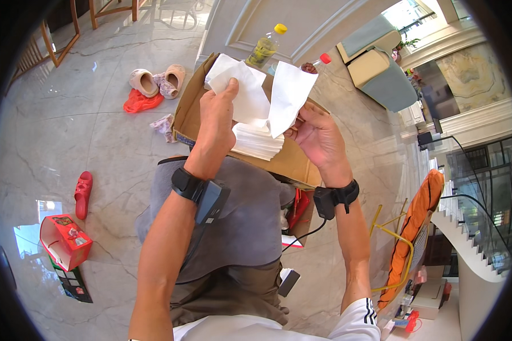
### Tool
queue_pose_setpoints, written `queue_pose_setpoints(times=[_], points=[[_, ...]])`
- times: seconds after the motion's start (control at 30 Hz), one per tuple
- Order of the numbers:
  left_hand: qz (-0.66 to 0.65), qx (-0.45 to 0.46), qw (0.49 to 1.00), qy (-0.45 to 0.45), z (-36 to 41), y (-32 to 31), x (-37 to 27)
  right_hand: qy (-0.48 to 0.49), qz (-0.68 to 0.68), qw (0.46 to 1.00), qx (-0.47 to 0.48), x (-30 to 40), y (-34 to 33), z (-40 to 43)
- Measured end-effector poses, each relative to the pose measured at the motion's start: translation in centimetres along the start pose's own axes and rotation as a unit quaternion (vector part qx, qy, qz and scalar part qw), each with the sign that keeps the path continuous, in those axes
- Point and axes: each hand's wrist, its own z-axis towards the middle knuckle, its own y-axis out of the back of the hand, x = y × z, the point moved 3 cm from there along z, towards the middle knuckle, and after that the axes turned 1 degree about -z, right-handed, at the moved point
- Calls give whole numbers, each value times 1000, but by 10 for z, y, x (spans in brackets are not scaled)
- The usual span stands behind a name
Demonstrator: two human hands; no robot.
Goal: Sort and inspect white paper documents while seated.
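My left hand [218, 113] holds several white paper sheets [249, 96], its thumb pressed on top of them. In my right hand [318, 132] is a single white sheet [291, 98], gripped near its lower right edge and slightly curled. Both hands are over a shallow cardboard box [301, 164], just beyond my lap. A thick stack of white paper [258, 143] lies in the box below the held sheets. More white paper shows at the box's far left, partly covered by the sheets in my left hand.
Beyond the box stand a yellow-capped bottle [264, 47] and a red-capped bottle [318, 65]. A grey cloth [239, 204] covers my lap. Slippers [144, 82] and a red bag [141, 101] lie on the left floor, a red sandal [83, 195] and red carton [68, 241] nearer. An orange folding chair [414, 238] stands right.
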Motion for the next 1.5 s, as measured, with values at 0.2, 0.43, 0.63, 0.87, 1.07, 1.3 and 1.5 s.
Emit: queue_pose_setpoints(times=[0.2, 0.43, 0.63, 0.87, 1.07, 1.3, 1.5], points=[[19, 25, 999, -17, 0, 2, -3, 16, -11, 1000, -9, 11, -6, -7], [-50, 94, 994, 30, -11, -14, -3, 51, -150, 982, -100, 1, -25, 3], [13, 110, 994, -3, -9, -10, 4, 92, -233, 963, -101, -1, -39, 0], [9, 58, 996, -65, -14, -10, -7, 117, -212, 967, -82, -8, -48, -9], [22, 16, 992, -120, -13, -9, -8, 152, -244, 956, -63, -9, -56, -14], [15, 28, 991, -126, -14, -10, -8, 147, -272, 949, -61, -18, -43, -9], [-19, 24, 990, -137, -14, -10, -8, 229, -298, 924, -71, -22, -48, -10]])
